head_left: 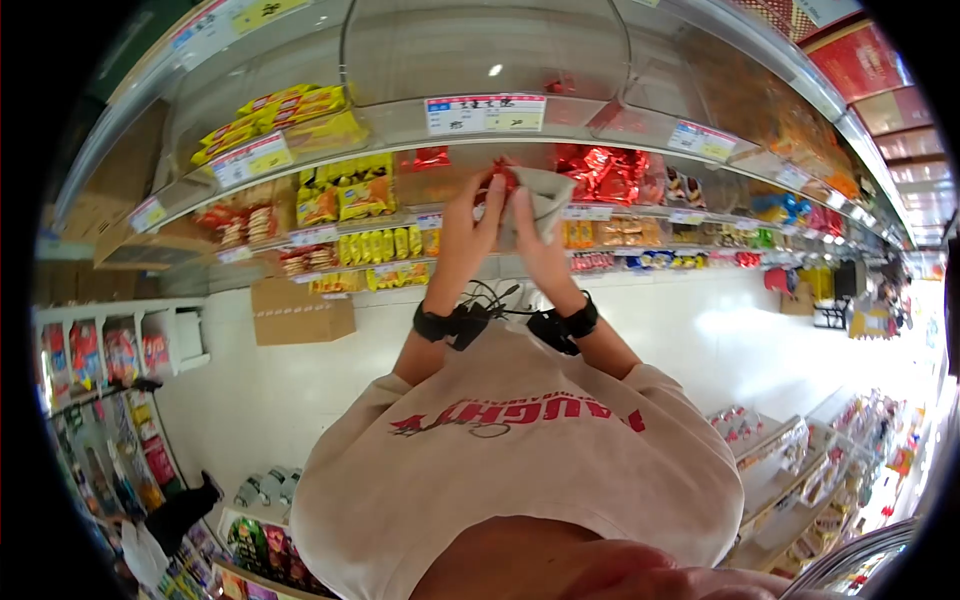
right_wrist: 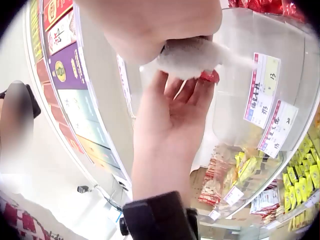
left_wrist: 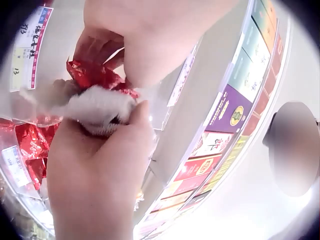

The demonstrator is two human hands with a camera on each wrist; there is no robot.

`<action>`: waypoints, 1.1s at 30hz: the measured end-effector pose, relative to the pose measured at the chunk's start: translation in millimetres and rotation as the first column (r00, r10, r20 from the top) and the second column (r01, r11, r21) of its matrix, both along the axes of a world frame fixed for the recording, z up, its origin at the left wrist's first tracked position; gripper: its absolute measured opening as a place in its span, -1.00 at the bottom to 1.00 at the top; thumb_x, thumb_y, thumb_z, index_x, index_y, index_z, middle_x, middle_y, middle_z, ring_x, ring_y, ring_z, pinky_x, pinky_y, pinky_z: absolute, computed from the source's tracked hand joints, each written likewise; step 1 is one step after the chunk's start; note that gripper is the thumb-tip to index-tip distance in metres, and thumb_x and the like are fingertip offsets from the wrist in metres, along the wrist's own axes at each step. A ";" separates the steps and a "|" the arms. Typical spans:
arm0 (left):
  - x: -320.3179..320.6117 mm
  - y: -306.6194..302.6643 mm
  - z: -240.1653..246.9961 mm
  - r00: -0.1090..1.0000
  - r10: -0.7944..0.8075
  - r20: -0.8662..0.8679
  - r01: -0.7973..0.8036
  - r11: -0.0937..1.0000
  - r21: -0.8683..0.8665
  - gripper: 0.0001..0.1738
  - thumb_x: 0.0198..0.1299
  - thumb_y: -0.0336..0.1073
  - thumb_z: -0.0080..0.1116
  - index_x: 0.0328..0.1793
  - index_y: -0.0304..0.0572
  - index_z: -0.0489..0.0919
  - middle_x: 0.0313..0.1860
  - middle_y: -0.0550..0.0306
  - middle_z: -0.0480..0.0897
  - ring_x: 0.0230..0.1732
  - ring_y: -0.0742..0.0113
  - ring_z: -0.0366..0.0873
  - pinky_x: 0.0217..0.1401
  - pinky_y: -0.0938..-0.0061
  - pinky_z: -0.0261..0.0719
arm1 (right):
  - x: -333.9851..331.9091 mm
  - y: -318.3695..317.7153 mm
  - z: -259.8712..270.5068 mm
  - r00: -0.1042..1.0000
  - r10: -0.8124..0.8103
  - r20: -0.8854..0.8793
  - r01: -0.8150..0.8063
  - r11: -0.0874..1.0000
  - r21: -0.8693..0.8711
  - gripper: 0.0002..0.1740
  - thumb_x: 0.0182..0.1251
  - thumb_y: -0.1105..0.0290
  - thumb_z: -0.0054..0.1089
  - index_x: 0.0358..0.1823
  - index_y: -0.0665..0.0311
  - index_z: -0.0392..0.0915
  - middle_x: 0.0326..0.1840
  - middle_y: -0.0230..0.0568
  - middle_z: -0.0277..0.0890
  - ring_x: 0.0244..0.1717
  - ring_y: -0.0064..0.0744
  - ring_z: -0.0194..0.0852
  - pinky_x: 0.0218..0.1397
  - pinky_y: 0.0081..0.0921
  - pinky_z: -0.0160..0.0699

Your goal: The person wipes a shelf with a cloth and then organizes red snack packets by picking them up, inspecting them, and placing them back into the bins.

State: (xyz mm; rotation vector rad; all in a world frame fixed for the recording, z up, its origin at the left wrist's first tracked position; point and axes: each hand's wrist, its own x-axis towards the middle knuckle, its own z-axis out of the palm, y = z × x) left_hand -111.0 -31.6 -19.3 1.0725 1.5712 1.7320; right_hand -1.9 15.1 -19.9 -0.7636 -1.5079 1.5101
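Note:
In the head view my left hand (head_left: 468, 230) pinches a shiny red foil packet (head_left: 504, 177) in front of the shelf. Beside it, my right hand (head_left: 538, 258) grips a crumpled grey cloth (head_left: 549, 198). The two hands are close together, the cloth right against the packet. From the left wrist, the red packet (left_wrist: 92, 74) shows between the left fingers above the whitish cloth (left_wrist: 97, 107), with the right thumb pressed along the cloth. In the right wrist view the cloth (right_wrist: 187, 57) hides most of the packet.
Clear-fronted shelf bins hold red foil packets (head_left: 610, 172) and yellow snack packs (head_left: 345, 190). Price labels (head_left: 485, 114) line the shelf edges. A cardboard box (head_left: 302, 312) sits on the floor under the shelves. Boxed goods (left_wrist: 227, 112) line a higher shelf.

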 end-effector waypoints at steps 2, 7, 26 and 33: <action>-6.4 -3.5 -1.2 0.987 -0.042 -0.156 0.036 0.999 -0.041 -0.66 0.44 -0.31 0.16 0.26 -0.33 0.57 0.05 -0.06 0.69 0.02 0.37 0.65 0.09 0.50 0.59 | -5.9 -4.9 -3.9 0.997 0.081 0.011 -0.082 0.992 0.094 -0.39 0.64 0.26 -0.08 0.56 0.42 0.12 0.51 -0.08 0.24 0.46 -0.36 0.21 0.49 -0.41 0.17; -13.5 -8.4 -9.5 0.958 -0.232 0.171 0.237 0.972 -0.007 -0.65 0.40 -0.33 0.25 0.18 -0.45 0.59 0.01 0.23 0.48 0.01 0.49 0.51 0.05 0.64 0.46 | 2.5 -5.2 4.4 0.996 0.082 0.030 -0.081 0.996 -0.035 -0.39 0.68 0.22 -0.18 0.56 0.47 0.06 0.61 -0.06 0.10 0.61 -0.30 -0.01 0.63 -0.41 -0.08; 43.3 15.3 -8.0 1.000 -0.028 -0.001 0.028 0.997 0.073 -0.67 0.39 -0.20 0.27 0.06 -0.36 0.65 -0.14 0.15 0.70 -0.14 0.48 0.61 -0.06 0.55 0.58 | 105.2 66.1 -47.6 0.954 -0.045 0.297 0.091 0.986 -0.142 -0.40 0.62 0.03 0.00 0.48 0.25 0.27 -0.01 -0.17 0.51 -0.04 -0.39 0.47 0.07 -0.45 0.47; 91.1 21.1 16.1 0.989 -0.147 0.034 0.147 0.989 0.006 -0.68 0.26 -0.22 0.42 -0.04 -0.35 0.70 -0.27 0.22 0.71 -0.26 0.59 0.59 -0.19 0.61 0.57 | 126.5 46.9 4.1 0.989 -0.129 -0.065 0.113 0.971 -0.213 -0.59 0.49 0.08 0.26 0.18 0.15 0.50 -0.29 -0.56 0.47 -0.41 -0.74 0.33 -0.43 -0.63 0.30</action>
